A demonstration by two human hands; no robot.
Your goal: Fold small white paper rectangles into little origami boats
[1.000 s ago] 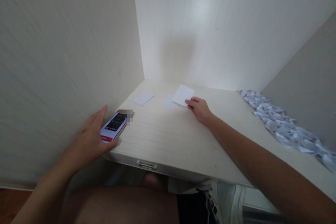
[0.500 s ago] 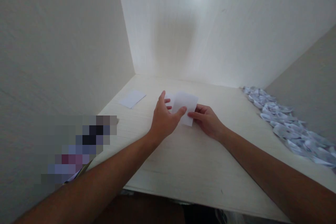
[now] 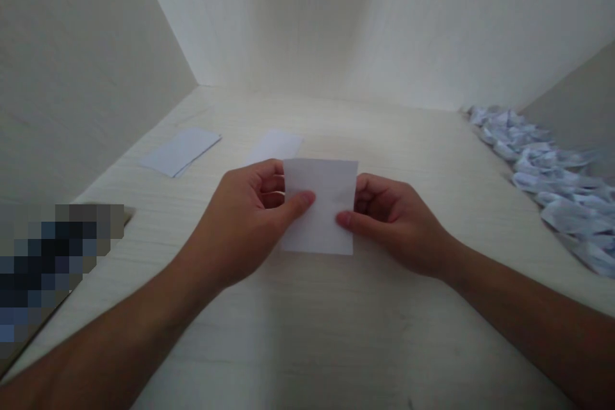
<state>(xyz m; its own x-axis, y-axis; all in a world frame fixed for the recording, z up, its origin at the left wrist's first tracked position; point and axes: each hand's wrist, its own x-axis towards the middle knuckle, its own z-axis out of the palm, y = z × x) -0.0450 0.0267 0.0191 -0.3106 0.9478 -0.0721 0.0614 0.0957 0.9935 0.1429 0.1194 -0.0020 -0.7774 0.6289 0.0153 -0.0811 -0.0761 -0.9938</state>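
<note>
A small, nearly square sheet of white paper (image 3: 321, 230) is held up in the middle of the view, over the tabletop. My left hand (image 3: 250, 218) pinches its left side, thumb across the front and fingers behind. On the other side, my right hand (image 3: 398, 221) grips the right edge between thumb and curled fingers. The sheet looks flat and faces me. Behind it another piece of white paper (image 3: 276, 143) lies on the table, partly covered by my left hand and the held sheet.
White papers (image 3: 182, 150) lie stacked at the far left. Along the right side runs a heap of folded or crumpled white paper pieces (image 3: 538, 173). Pale walls enclose the table (image 3: 336, 333) at the left, back and right. A pixelated, blurred-out area (image 3: 52, 262) covers the lower left.
My left hand's fingers, spread before, have closed on the sheet's left side. The sheet now stands straighter and faces me. The view has come closer and tilted down.
</note>
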